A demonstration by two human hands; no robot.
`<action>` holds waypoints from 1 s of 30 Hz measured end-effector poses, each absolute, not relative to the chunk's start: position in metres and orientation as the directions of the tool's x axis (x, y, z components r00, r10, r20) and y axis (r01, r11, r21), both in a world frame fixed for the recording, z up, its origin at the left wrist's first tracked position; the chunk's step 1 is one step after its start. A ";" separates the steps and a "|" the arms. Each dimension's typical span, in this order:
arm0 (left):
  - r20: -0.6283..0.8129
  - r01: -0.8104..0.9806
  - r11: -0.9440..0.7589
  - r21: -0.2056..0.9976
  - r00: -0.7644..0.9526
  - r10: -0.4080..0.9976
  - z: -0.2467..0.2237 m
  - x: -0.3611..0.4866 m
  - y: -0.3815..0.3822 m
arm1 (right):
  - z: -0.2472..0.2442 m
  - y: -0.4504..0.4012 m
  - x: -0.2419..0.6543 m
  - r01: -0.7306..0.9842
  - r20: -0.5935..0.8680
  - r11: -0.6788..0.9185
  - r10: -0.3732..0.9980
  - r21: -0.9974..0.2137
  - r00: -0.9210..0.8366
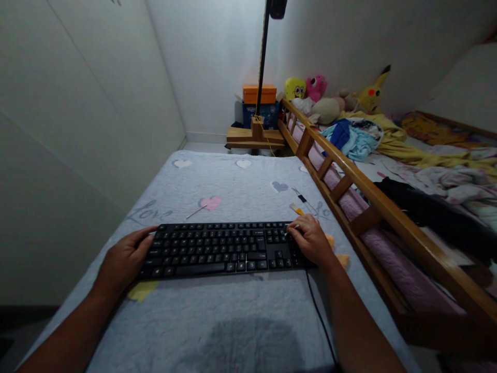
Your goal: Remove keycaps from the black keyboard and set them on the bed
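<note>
- Pale walls [202,67] rise behind a table [240,191] spread with a light blue, heart-patterned cloth; a wooden bed rail [349,173] runs along the right side, with plush toys [295,88] and rumpled bedding [399,142] beyond it.
- Lying flat across the table, the black keyboard [217,248] sits between both hands, its cable [320,316] trailing toward the near edge.
- At the keyboard's left end, the left hand [120,261] rests against the edge and seems to steady it. Something small and white shows by its thumb; whether the fingers are clamped on it or on the edge, I cannot tell.
- Over the number pad, the right hand [310,241] has thumb and forefinger pinched together on a thin white stick [287,233], probably a cotton swab, its tip at the keys.
- Judging by this, detail work among the right-hand keys is in hand. Moving the tip between them calls for a light pinch and a shallow angle, with the left end kept steady so the board does not slide on the soft cloth.
- Beyond the keyboard lie another thin stick [196,212] and a small yellow-ended item [297,209].
</note>
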State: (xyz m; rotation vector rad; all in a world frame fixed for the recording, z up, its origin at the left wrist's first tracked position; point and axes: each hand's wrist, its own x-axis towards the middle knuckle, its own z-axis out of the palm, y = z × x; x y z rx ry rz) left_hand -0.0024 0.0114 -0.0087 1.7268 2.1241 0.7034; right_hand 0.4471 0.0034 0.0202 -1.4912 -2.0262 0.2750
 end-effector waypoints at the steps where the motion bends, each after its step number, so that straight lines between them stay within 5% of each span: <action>1: 0.063 0.819 0.154 0.552 -0.225 0.972 -0.008 -0.002 0.011 | 0.021 0.003 0.447 0.796 0.343 0.346 0.921 -0.497 -0.186; 30: 0.030 0.822 0.175 0.542 -0.228 0.973 -0.010 -0.005 0.011 | 0.018 0.003 0.452 0.788 0.355 0.355 0.916 -0.503 -0.186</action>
